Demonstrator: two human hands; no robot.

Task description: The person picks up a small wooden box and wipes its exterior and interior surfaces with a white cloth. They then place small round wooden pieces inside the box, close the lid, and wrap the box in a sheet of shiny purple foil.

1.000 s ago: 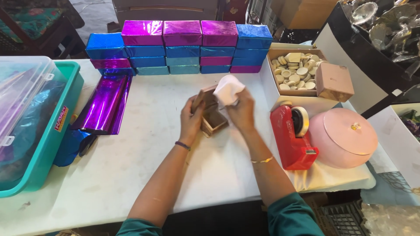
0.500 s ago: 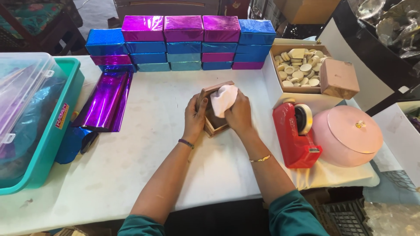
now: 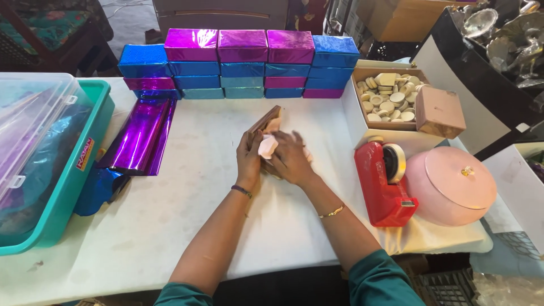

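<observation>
At the centre of the frame, both hands work a small brown box (image 3: 265, 122) that stands tilted on the white bench (image 3: 187, 226), its far edge lifted. The left hand (image 3: 249, 158) braces its near side with fingers curled against it, and the right hand (image 3: 290, 158) lies spread over a crumpled pale pink paper (image 3: 267, 146), pressing it at the box's mouth; neither hand is clenched shut. The thin paper could tear under the pressing fingers, and the box, resting on an edge, could tip or slide away if the left hand slackens. The right forearm passes near the red tape dispenser (image 3: 385, 184), right of centre, and a wide sweep could knock it. Across the top of the frame runs a stacked wall of foil-wrapped boxes (image 3: 238, 65), magenta and blue above, teal and purple below. A flat roll of purple foil (image 3: 139, 136) lies left of centre beside a teal tray (image 3: 68, 187) that bears a small red and yellow label. At upper right sits an open cardboard box (image 3: 391, 99) of pale round pieces, with a round pink lidded container (image 3: 450, 184) below it.
</observation>
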